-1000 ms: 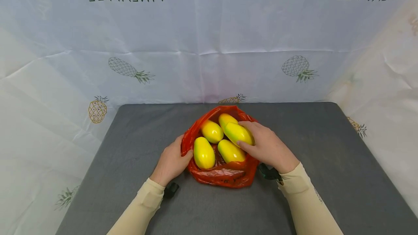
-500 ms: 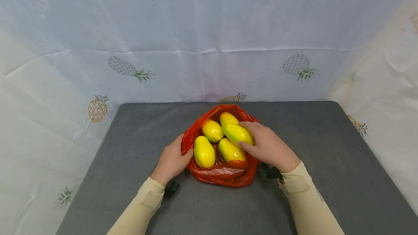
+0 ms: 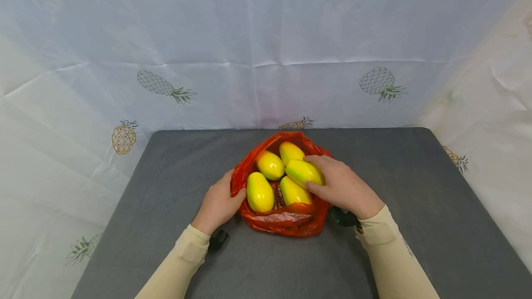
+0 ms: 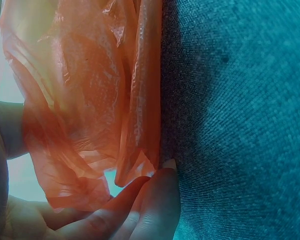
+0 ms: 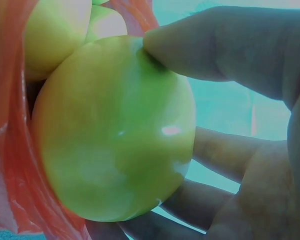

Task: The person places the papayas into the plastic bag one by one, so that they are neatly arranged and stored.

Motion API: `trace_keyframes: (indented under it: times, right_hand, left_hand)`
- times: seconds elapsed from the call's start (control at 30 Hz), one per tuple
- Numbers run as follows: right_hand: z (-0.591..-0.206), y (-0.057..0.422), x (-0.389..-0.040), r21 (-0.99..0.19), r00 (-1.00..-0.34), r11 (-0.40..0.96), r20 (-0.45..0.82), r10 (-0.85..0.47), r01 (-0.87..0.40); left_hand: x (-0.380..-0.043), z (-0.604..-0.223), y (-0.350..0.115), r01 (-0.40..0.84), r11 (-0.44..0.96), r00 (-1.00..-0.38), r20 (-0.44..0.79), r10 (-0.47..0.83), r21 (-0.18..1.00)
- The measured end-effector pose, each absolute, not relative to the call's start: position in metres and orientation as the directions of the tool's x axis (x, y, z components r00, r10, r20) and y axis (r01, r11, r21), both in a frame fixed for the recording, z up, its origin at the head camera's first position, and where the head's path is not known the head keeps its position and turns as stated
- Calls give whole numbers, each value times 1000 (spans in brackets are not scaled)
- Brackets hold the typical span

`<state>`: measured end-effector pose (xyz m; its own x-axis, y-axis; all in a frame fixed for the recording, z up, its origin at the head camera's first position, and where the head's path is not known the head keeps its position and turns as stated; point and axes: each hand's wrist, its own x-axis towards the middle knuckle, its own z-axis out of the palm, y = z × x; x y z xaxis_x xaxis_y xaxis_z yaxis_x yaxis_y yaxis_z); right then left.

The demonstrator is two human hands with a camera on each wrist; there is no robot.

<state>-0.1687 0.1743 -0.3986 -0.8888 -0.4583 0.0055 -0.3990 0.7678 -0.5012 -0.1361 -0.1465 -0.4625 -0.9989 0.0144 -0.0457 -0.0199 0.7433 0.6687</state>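
Observation:
A red plastic bag point(image 3: 282, 224) stands with its mouth wide, and yellow-green mangoes lie inside. My left hand point(image 3: 219, 204) grips the bag's left rim; in the left wrist view thumb and fingers are at the thin red film point(image 4: 90, 100). At the right side of the mouth, my right hand point(image 3: 342, 183) holds a mango point(image 3: 304, 171) between thumb and fingers, over the others. Up close, this mango point(image 5: 115, 130) fills the right wrist view. Below it a front mango point(image 3: 294, 192) is partly covered. Other mangoes are at the left point(image 3: 260, 193), middle point(image 3: 270, 165) and back point(image 3: 290, 152).
The bag stands on a dark grey table point(image 3: 174, 160), near its back edge. A pale cloth point(image 3: 266, 22) printed with pineapples hangs behind and along both sides. Dark wrist devices show under both wrists, with one point(image 3: 218, 240) by the left sleeve.
The mango in my right hand has sunk slightly toward the front of the bag and covers more of the mango below. My left hand keeps its grip on the rim. The head view has tilted slightly.

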Motion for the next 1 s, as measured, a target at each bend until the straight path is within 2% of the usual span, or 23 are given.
trace_keyframes:
  times: [1.0]
  right_hand:
    - [-407, 169, -171, -483, -889, 805, -106, -445, -346]
  left_hand:
    - [-137, -462, -150, -28, 738, -998, -61, 17, 674]
